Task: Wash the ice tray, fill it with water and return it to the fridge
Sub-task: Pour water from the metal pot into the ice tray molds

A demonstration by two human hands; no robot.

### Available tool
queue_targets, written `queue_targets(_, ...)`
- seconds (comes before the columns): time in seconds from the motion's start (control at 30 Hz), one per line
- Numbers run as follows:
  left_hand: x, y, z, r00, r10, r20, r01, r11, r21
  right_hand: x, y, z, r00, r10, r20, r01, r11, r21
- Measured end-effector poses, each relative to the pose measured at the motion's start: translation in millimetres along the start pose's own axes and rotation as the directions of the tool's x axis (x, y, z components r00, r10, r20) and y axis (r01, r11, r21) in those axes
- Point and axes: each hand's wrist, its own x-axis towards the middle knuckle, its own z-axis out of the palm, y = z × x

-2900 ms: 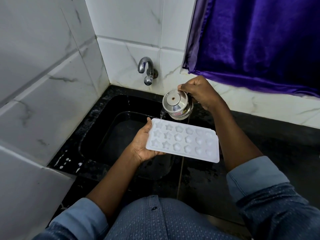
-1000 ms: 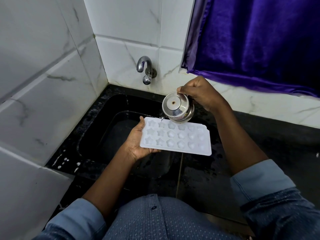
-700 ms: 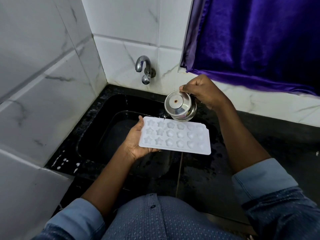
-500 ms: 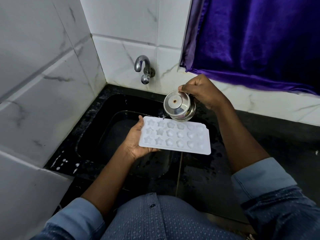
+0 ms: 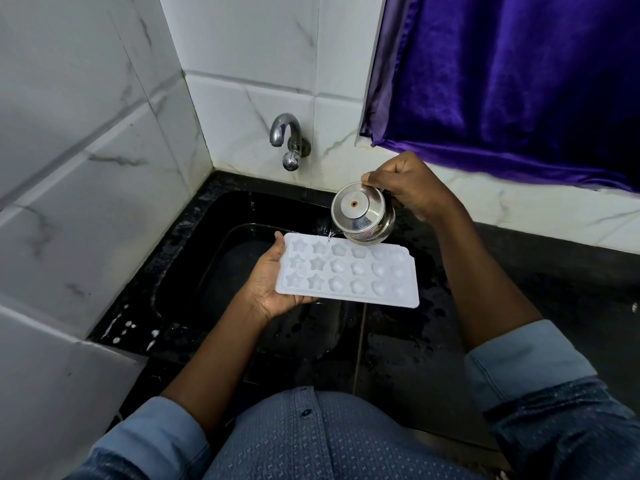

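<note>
Holding a white tray (image 5: 348, 273) level above the black sink (image 5: 221, 261), the left hand (image 5: 268, 287) grips its left end. The right hand (image 5: 408, 188) grips a tilted steel pot (image 5: 360, 213) just above the tray's far edge, trickling water into it.

White marble-veined wall tiles (image 5: 242, 57) meet in a corner above a black counter (image 5: 554, 282), purple curtain (image 5: 519, 81) at right.
</note>
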Motion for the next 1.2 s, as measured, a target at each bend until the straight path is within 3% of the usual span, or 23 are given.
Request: queue_targets(1.2, -12.4, 2.0, 15.0, 0.999, 0.002, -0.039, -0.003, 1.000, -0.012, -17.9, -2.7, -14.0, 0.997, 0.054, -0.047, -0.056, 0.998, -0.038)
